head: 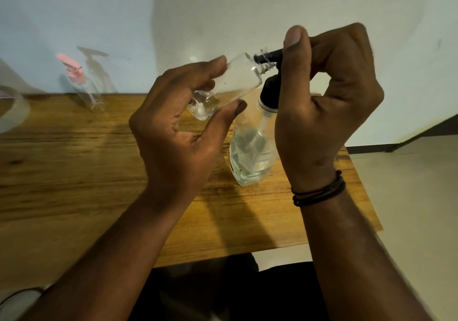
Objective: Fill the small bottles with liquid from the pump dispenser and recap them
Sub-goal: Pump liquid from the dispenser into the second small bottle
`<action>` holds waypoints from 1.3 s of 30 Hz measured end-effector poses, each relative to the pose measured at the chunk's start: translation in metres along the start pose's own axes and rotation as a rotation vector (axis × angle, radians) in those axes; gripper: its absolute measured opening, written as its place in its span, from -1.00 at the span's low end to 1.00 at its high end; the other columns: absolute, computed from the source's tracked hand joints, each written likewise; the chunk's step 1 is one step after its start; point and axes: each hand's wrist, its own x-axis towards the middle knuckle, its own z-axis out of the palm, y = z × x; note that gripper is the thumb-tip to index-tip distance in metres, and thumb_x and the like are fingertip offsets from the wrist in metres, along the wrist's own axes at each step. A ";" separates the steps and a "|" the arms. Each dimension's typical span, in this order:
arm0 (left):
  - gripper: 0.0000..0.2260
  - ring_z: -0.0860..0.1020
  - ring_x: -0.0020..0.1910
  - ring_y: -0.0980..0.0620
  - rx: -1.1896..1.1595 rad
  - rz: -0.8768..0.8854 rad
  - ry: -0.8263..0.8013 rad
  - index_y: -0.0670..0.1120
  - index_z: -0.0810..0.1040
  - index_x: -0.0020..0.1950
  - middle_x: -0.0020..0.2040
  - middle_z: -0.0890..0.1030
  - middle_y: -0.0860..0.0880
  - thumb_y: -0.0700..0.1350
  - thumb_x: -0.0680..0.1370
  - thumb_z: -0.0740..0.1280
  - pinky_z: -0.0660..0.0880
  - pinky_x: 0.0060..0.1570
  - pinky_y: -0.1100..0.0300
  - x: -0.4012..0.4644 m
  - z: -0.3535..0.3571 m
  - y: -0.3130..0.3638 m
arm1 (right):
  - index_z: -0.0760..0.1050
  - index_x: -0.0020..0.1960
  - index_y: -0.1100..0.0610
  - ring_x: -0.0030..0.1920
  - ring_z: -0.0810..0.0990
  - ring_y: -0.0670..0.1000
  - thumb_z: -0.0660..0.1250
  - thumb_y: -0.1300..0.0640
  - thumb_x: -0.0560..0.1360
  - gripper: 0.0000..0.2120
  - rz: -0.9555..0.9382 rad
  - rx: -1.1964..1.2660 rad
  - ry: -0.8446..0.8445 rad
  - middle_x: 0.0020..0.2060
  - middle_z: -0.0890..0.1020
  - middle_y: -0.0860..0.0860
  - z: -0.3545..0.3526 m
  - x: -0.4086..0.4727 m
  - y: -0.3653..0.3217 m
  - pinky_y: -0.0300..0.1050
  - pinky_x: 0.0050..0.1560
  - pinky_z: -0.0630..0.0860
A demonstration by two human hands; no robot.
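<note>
A pink-capped bottle (83, 82) stands at the back of the wooden table (74, 172) by the wall (223, 3), well apart from the hands; a tape roll (12, 112) sits at the left edge. The left hand (178, 132) lifts a small bottle (228, 85) above the table, fingers and thumb curled round its base. Its long axis tilts, mouth up and to the right, a little liquid pooled at the low end. The dispenser (250, 152) stands below, its black nozzle (269, 56) in the bottle's mouth. The right hand (327, 102) wraps the pump head, thumb on top, hiding most of it.
</note>
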 end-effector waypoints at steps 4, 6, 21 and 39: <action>-0.62 0.67 0.13 -0.05 -0.006 0.001 0.001 -0.31 0.59 0.28 0.16 0.66 -0.14 -0.18 0.53 0.57 0.64 0.09 0.03 -0.001 0.000 0.001 | 0.51 -0.35 0.26 -0.28 0.42 -0.08 0.36 0.33 0.58 -0.69 0.000 0.011 -0.003 -0.43 0.52 0.15 -0.001 -0.001 -0.001 -0.33 -0.15 0.33; -0.62 0.67 0.12 -0.05 -0.004 0.001 0.001 -0.30 0.59 0.28 0.16 0.66 -0.14 -0.18 0.54 0.57 0.64 0.08 0.02 -0.001 0.000 0.000 | 0.51 -0.35 0.26 -0.28 0.41 -0.10 0.36 0.34 0.57 -0.69 0.001 0.018 0.010 -0.42 0.50 0.13 -0.001 -0.003 -0.002 -0.34 -0.16 0.33; -0.61 0.67 0.10 -0.04 0.022 0.019 0.002 -0.32 0.60 0.28 0.15 0.67 -0.16 -0.18 0.53 0.57 0.64 0.08 0.08 0.000 0.000 0.001 | 0.51 -0.34 0.23 -0.28 0.40 -0.10 0.36 0.33 0.58 -0.70 -0.021 0.004 -0.017 -0.39 0.46 0.05 -0.001 -0.001 -0.003 -0.32 -0.16 0.32; -0.62 0.67 0.07 -0.04 0.025 0.031 0.003 -0.33 0.59 0.27 0.14 0.67 -0.17 -0.18 0.54 0.57 0.62 0.06 0.15 0.000 0.000 0.002 | 0.51 -0.34 0.26 -0.28 0.39 -0.11 0.35 0.34 0.58 -0.70 -0.003 0.034 -0.005 -0.42 0.49 0.16 -0.001 -0.002 -0.004 -0.34 -0.17 0.32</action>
